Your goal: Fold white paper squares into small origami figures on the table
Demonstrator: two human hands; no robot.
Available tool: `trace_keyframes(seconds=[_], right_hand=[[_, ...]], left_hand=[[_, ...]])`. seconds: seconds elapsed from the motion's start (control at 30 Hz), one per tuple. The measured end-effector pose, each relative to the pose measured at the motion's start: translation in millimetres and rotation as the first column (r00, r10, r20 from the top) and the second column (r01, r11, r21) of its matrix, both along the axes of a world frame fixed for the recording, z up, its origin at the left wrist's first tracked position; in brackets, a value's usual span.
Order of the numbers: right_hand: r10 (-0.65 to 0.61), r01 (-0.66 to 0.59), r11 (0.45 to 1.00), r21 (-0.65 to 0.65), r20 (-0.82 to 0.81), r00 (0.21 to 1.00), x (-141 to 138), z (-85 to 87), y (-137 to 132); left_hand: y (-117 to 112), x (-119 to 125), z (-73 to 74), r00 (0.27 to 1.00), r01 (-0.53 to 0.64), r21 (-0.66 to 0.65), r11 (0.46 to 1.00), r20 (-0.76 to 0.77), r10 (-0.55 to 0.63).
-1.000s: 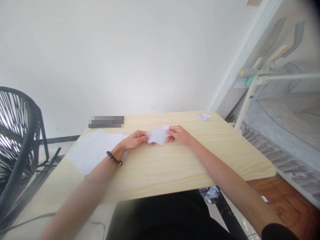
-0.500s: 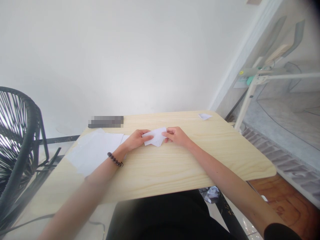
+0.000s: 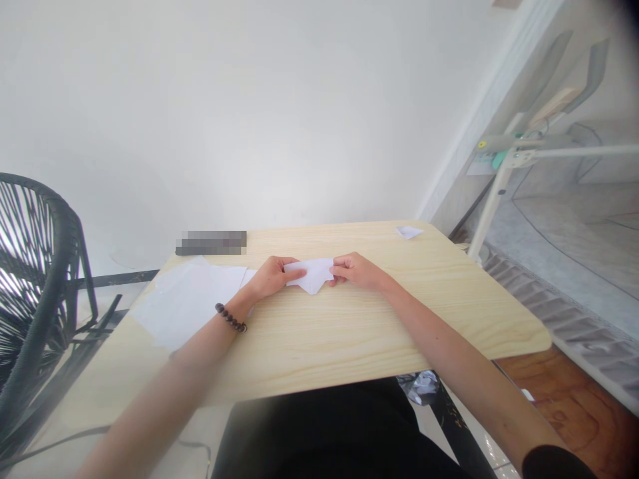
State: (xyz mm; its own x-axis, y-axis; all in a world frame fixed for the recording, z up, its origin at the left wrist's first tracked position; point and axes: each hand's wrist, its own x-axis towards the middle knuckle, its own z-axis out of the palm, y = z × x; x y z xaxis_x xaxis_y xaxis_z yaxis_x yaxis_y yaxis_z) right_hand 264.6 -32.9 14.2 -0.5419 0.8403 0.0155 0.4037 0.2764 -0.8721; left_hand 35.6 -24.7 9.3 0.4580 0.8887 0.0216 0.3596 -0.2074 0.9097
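A small folded sheet of white paper [image 3: 314,271] is held between my two hands above the middle of the table. Its lower edge comes to a point facing me. My left hand [image 3: 272,276] pinches the left end, thumb on top and the fingers behind. At the right end my right hand [image 3: 353,271] grips the paper between thumb and fingers, some of which are hidden. A dark bead bracelet is round my left wrist.
Loose white sheets [image 3: 194,299] lie on the table's left side. A blurred-out dark object [image 3: 212,243] sits at the back left, and a folded white paper piece [image 3: 409,232] at the back right. A black woven chair [image 3: 64,226] stands left of the wooden table [image 3: 319,352].
The folded paper has turned from a slant to nearly level, its right end lowered. My right thumb has shifted slightly outward along the edge. The left hand has barely moved.
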Motion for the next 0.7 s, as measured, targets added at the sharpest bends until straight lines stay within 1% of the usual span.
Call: trace_keyframes(seconds=[0.17, 0.43, 0.5, 0.6, 0.7], right_hand=[[0.07, -0.071, 0.997, -0.042, -0.025, 0.997, 3, 2.1, 2], [0.081, -0.085, 0.995, -0.046, -0.093, 0.992, 4, 2.9, -2], [0.044, -0.047, 0.999, -0.022, -0.103, 0.994, 1, 1.0, -3], [-0.062, 0.063, 0.998, 0.009, -0.122, 0.991, -4, -3.9, -4], [-0.149, 0.158, 0.986, 0.055, -0.135, 0.98, -7, -7.6, -3]], left_hand=[[0, -1, 0.7, 1.0, 0.012, 0.0, 1.0, -0.008, -0.012], [-1, 0, 3.0, 1.0, -0.013, 0.017, 1.0, -0.002, 0.013], [-2, 1, 3.1, 1.0, -0.021, 0.007, 1.0, 0.011, 0.021], [-3, 3, 2.7, 0.998, -0.03, -0.023, 0.999, 0.063, 0.031], [-2, 4, 2.1, 0.99, -0.049, 0.002, 0.999, 0.13, 0.048]])
